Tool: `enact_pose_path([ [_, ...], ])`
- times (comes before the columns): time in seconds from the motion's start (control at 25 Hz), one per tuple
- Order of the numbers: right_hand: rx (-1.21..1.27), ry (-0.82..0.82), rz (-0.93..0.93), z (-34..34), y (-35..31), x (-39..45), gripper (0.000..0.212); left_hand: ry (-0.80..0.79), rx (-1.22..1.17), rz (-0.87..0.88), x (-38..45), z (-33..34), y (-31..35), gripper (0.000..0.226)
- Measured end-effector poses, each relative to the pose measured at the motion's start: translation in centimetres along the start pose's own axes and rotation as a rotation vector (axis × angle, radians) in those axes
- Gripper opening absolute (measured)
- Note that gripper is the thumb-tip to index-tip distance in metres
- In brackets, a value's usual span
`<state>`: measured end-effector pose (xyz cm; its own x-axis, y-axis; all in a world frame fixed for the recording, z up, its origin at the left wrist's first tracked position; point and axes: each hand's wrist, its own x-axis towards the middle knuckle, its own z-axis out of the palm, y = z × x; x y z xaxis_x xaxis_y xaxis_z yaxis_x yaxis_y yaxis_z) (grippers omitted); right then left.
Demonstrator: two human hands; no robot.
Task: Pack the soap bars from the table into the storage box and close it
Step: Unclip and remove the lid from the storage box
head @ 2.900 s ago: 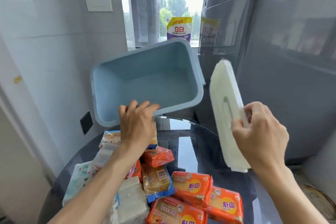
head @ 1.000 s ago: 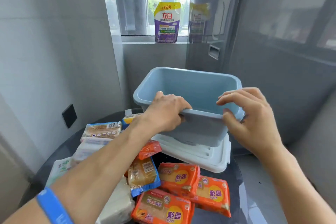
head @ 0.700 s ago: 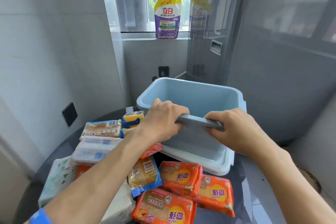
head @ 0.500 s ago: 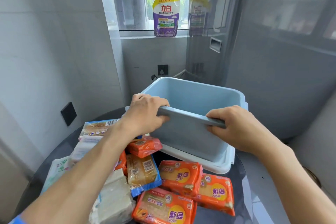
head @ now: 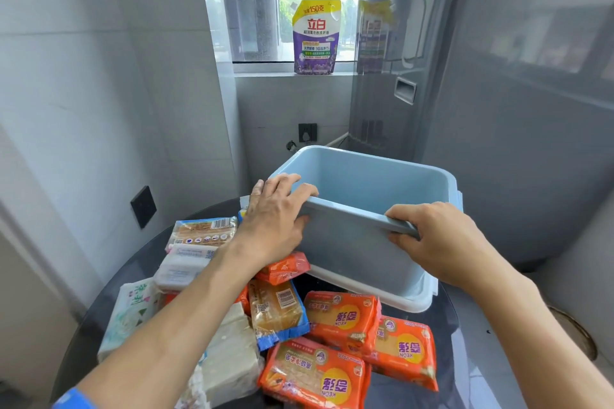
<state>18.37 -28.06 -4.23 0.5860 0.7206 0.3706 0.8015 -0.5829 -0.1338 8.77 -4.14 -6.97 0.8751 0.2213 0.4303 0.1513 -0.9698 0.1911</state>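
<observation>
An empty light blue storage box (head: 372,176) stands upright on its white lid (head: 392,297), at the far right of a dark round glass table (head: 465,335). My left hand (head: 275,212) grips the near-left corner of the box's rim. My right hand (head: 435,236) grips the near rim further right. Several wrapped soap bars lie in a heap in front of and left of the box: orange packs (head: 342,319), a blue-edged brown bar (head: 277,312), white bars (head: 182,267) and a clear-wrapped brown bar (head: 202,231).
A grey washing machine (head: 498,93) rises right behind the box. A purple detergent pouch (head: 315,36) stands on the windowsill. A tiled wall with a black socket (head: 143,206) closes the left side. A tissue pack (head: 133,305) lies at the table's left edge.
The box and lid were held up in the air; now the lid lies flat with the box set on it. My left hand slid left along the rim to the corner.
</observation>
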Motion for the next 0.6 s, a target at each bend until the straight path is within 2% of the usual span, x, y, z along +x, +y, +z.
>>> enact_pose_path([
  [0.16,-0.016,0.12,-0.029,0.2,-0.2,-0.1,0.005,0.131,-0.009,-0.01,0.2,-0.2,-0.2,0.03],
  [0.36,0.023,0.1,0.02,0.7,0.1,0.0,0.006,0.174,-0.037,0.006,0.8,0.5,0.1,0.029],
  [0.48,0.039,0.077,0.058,0.8,0.6,0.2,0.004,0.124,-0.047,0.007,1.2,0.5,0.3,0.026],
  [0.6,0.038,0.025,0.06,0.5,0.4,0.0,0.002,-0.008,-0.031,0.009,1.7,-0.5,-0.4,0.021],
])
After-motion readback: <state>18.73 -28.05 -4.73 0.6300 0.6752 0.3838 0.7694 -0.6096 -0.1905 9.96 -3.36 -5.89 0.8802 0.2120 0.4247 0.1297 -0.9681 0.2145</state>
